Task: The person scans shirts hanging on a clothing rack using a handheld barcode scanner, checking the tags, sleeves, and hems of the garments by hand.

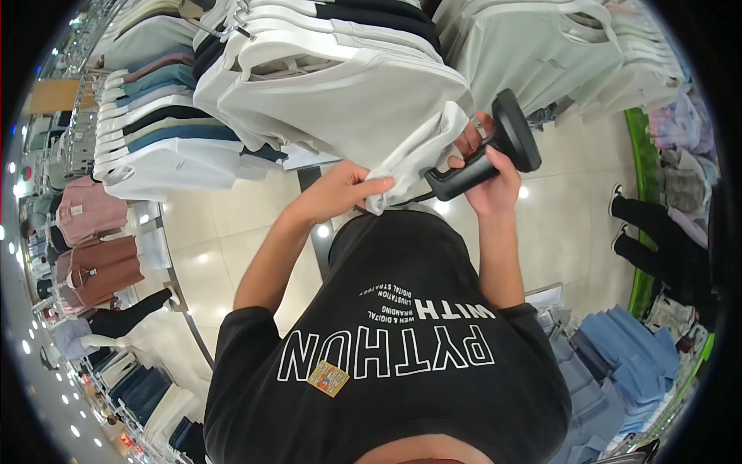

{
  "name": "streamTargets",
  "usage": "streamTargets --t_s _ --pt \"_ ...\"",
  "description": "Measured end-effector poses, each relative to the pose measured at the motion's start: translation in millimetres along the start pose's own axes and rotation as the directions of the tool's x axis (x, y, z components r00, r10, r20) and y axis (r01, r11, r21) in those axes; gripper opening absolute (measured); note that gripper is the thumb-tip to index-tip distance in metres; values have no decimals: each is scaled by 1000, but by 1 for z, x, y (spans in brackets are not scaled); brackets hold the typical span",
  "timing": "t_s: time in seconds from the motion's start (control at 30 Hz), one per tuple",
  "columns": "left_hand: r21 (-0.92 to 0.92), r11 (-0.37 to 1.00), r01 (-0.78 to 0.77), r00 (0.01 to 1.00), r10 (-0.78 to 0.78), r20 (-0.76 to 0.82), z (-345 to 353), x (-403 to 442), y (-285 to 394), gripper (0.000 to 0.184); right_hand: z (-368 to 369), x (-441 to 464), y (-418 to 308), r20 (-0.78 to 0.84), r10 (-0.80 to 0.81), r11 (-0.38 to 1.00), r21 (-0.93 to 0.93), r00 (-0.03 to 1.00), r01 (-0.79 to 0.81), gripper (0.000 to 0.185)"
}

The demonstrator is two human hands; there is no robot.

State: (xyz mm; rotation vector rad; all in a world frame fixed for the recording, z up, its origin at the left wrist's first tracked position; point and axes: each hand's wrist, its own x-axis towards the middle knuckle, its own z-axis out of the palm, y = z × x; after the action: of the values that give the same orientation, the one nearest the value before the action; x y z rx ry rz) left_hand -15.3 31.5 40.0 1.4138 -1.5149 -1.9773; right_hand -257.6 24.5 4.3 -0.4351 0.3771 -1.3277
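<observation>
1. While the left hand (340, 189) pinches the lower end of a white cloth (421, 155), thumb on top and other fingers mostly hidden, the right hand (495, 182) is curled around a black scanner (471, 175).
2. Both lie just above the frame's middle, below white shirts (332, 100) at top centre; whether the right fingertips touch the cloth, I cannot tell.
3. The step seems to be handling the cloth with the scanner ready.
4. Next probably calls for steadying the cloth and aiming the scanner.
</observation>
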Motion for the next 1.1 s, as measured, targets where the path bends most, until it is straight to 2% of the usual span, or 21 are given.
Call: streamTargets --t_s 0.07,0.17,0.2,0.23,0.27,0.3,0.33,0.37,0.43,0.53,0.83,0.93,1.1 --pt "-287 957 -32 998 13 -68 3 5 -3 33 17 0 -5 -162 -29 987 -163 986 2 45" --pt "-602 794 -84 982 -37 -187 10 6 11 29 24 -12 3 -158 -153 844 -534 975 46 43" --pt "-667 737 -113 970 -64 -235 13 5 19 29 19 -17 5 -69 -148 785 -615 987 74 39" --pt "-725 674 -146 955 -95 -281 15 4 23 29 10 -25 7 53 -70 742 -665 996 88 42" --pt "-730 662 -167 952 -85 -294 14 5 21 28 3 -32 5 218 -37 378 -900 975 215 40" --pt "-736 651 -186 948 -77 -308 13 7 18 27 2 -36 5 349 -2 111 -931 937 347 38" --pt "-739 642 -204 945 -69 -320 13 8 14 27 4 -40 6 474 32 -154 -868 880 473 36" --pt "-712 665 -228 934 -57 -352 13 9 12 26 8 -42 3 426 61 53 -905 903 423 35" --pt "-649 711 -269 913 -26 -407 15 10 9 26 44 -39 -7 326 119 450 -860 938 241 33" --pt "-532 771 -350 863 44 -504 20 8 17 25 46 -39 0 330 213 394 -890 920 228 30" --pt "-461 808 -367 848 87 -523 17 9 6 23 46 -41 9 308 231 234 -938 923 255 24" --pt "-467 809 -358 866 100 -491 13 6 7 23 48 -38 10 323 240 224 -936 915 272 24" --pt "-502 773 -388 849 87 -521 16 6 14 23 50 -35 9 268 259 282 -940 928 193 30"
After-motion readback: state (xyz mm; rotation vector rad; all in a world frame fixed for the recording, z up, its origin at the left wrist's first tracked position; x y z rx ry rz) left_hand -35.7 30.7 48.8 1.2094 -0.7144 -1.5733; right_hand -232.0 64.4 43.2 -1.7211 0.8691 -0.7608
